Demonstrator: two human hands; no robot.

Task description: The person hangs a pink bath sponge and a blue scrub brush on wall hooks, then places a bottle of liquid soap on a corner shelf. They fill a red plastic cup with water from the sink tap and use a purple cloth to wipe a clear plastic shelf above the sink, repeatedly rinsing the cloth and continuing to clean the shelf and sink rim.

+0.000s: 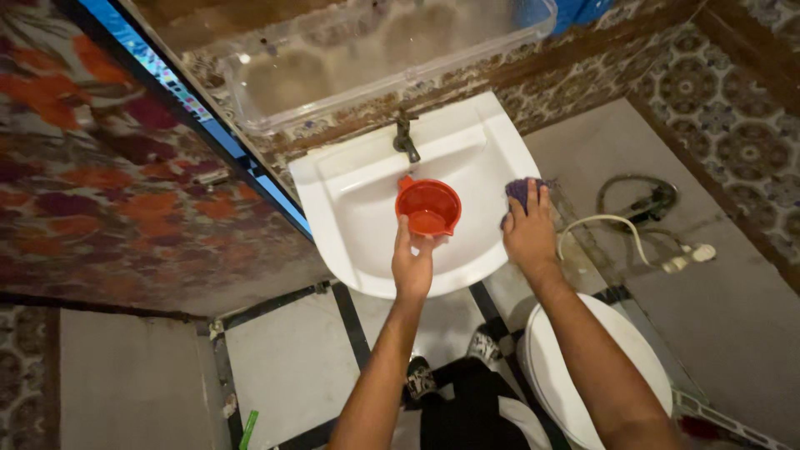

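red cup (428, 206) gripped, left hand (412, 258); right hand (528, 233) presses purple scrubber (520, 191).

A single head-worn camera looks steeply down from above the white washbasin (467, 158), facing the patterned tiled wall (708, 100) behind it. The basin sits near, just above the middle of the frame, tilted clockwise. Below it lies the checkered floor (283, 367); to its lower right, a white toilet lid (558, 375).
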